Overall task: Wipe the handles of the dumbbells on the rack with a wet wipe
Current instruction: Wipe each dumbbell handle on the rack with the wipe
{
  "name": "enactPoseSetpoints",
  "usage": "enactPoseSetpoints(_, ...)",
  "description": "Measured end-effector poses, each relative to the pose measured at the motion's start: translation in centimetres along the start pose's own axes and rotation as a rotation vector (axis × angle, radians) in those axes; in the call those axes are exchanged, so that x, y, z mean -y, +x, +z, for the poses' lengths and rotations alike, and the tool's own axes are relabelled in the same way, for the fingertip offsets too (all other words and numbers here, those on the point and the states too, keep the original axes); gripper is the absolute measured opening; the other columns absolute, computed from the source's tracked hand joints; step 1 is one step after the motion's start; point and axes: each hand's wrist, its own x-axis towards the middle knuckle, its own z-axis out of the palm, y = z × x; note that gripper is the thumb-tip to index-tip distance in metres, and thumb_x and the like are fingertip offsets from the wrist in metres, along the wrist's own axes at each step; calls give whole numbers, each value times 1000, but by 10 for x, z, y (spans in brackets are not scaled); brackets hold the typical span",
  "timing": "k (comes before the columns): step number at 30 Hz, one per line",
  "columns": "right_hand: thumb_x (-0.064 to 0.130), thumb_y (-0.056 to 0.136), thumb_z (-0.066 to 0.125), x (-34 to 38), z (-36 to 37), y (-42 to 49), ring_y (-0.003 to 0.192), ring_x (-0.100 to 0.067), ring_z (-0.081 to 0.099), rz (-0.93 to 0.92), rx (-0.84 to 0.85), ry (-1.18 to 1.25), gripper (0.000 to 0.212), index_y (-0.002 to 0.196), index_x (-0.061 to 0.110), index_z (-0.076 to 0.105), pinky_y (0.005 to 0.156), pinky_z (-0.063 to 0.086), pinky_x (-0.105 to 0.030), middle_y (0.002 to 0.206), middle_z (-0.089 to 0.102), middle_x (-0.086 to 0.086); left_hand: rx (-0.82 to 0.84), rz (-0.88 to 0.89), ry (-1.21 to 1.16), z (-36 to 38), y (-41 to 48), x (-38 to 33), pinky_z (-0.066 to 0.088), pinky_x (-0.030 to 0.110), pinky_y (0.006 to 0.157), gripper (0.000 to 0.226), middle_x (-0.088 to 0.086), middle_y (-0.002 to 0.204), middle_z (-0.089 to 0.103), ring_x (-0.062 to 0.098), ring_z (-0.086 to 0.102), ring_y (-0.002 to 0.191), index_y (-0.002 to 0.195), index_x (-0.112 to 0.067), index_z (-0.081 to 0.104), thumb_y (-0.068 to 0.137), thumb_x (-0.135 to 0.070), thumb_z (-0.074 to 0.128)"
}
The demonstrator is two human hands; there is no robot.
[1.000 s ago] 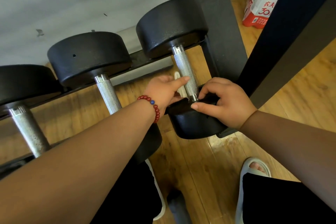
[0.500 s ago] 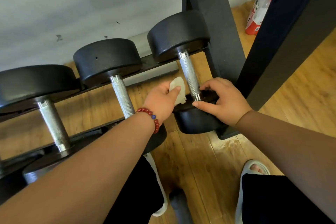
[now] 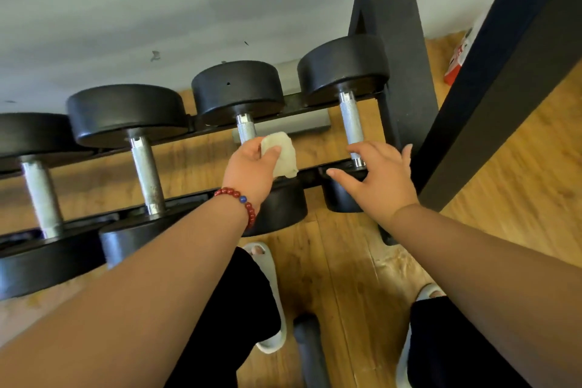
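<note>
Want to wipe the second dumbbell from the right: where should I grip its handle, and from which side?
Wrap the wipe round the handle mid-span, coming from above: heads block both ends, and it lies exposed between the rack rails. The left hand holds the wipe beside it.

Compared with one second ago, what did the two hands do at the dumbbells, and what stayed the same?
The left hand, keeping its grip on the wipe, moved left from the rightmost handle to the next handle. The right hand let go of the near head below the rightmost handle, and its fingers are now spread over it. The dumbbells stayed on the rack.
</note>
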Motion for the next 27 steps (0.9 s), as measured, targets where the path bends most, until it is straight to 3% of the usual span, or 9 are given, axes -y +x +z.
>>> enactPoseSetpoints(4, 58, 86, 55, 28, 6, 1, 128, -15, 40, -89, 56, -39, 48, 122, 27, 58, 118, -7, -47, 124, 55, 8, -61, 10, -14, -28, -4, 16, 48, 18, 73, 34, -3, 120, 59, 15, 56, 108, 130, -23, 53, 97, -30, 53)
enactPoseSetpoints(7, 54, 88, 56, 49, 18, 5, 128, -17, 39, -108, 110, 5, 47, 125, 25, 56, 120, 11, -46, 127, 53, 6, -86, -58, -91, -47, 1, 28, 54, 33, 88, 33, -3, 116, 60, 17, 59, 106, 127, -22, 54, 96, -30, 56)
enactPoseSetpoints(10, 51, 90, 56, 69, 36, 8, 128, -17, 38, -94, 166, 67, 47, 128, 24, 54, 109, 31, -34, 131, 50, 4, -125, -130, -172, -60, 13, 40, 56, 37, 86, 30, -1, 111, 64, 17, 63, 99, 121, -21, 59, 93, -31, 61)
enactPoseSetpoints(16, 59, 89, 53, 101, 83, 12, 133, -18, 33, 55, 249, 166, 62, 140, 24, 43, 106, 34, -35, 142, 41, 3, -231, -203, -205, -67, 46, 56, 55, 41, 89, 31, 0, 113, 62, 21, 60, 104, 121, -17, 60, 91, -28, 64)
enactPoseSetpoints(27, 52, 88, 57, 101, 107, 10, 121, -16, 45, 95, 141, 166, 53, 130, 20, 58, 101, 42, -38, 128, 56, 3, 33, -121, -208, -46, 70, 56, 56, 33, 89, 19, -2, 96, 67, 14, 66, 95, 113, -20, 66, 96, -23, 57)
